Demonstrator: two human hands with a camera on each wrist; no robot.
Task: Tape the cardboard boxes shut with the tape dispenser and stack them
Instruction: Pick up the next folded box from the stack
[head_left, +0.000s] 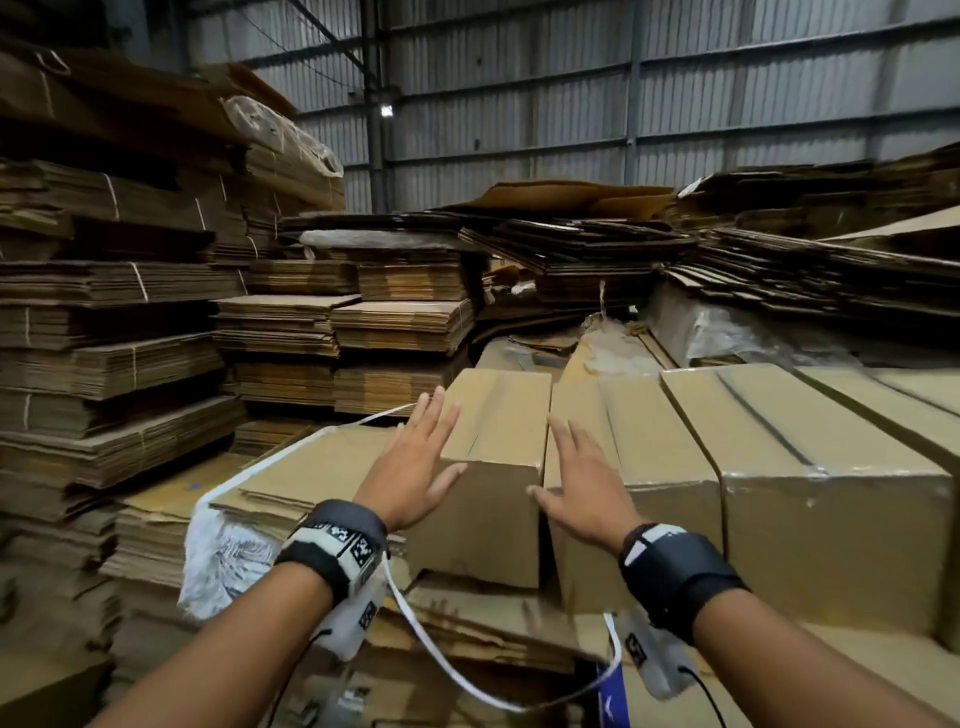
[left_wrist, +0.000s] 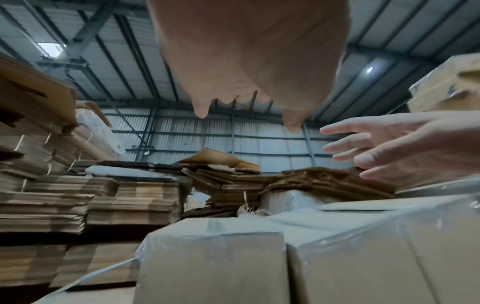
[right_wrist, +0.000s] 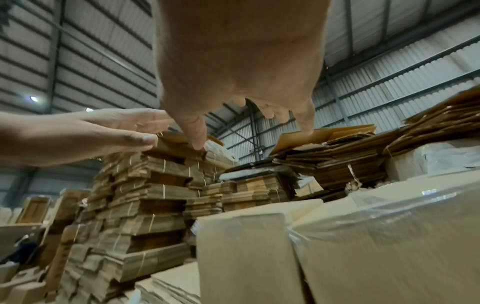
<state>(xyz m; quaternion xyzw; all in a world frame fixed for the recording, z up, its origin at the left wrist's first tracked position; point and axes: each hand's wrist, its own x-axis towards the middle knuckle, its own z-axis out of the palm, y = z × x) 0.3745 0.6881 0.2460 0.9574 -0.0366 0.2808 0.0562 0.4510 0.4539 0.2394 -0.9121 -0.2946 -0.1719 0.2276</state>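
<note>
A narrow, closed cardboard box (head_left: 493, 467) lies at the left end of a row of similar boxes (head_left: 810, 467) with clear tape on their ends. My left hand (head_left: 423, 454) is open with spread fingers at the box's left side, thumb by its near top corner. My right hand (head_left: 574, 475) is open over the seam between this box and its neighbour (head_left: 644, 467). The wrist views show the box (left_wrist: 207, 267) (right_wrist: 241, 257) just below both palms; whether they touch it I cannot tell. No tape dispenser is in view.
Tall stacks of bundled flat cardboard (head_left: 104, 338) fill the left and back (head_left: 571, 249). A flat bundle (head_left: 311, 467) with a loose white strap (head_left: 447, 670) lies under my left arm. A plastic-wrapped pack (head_left: 727, 322) sits behind the row.
</note>
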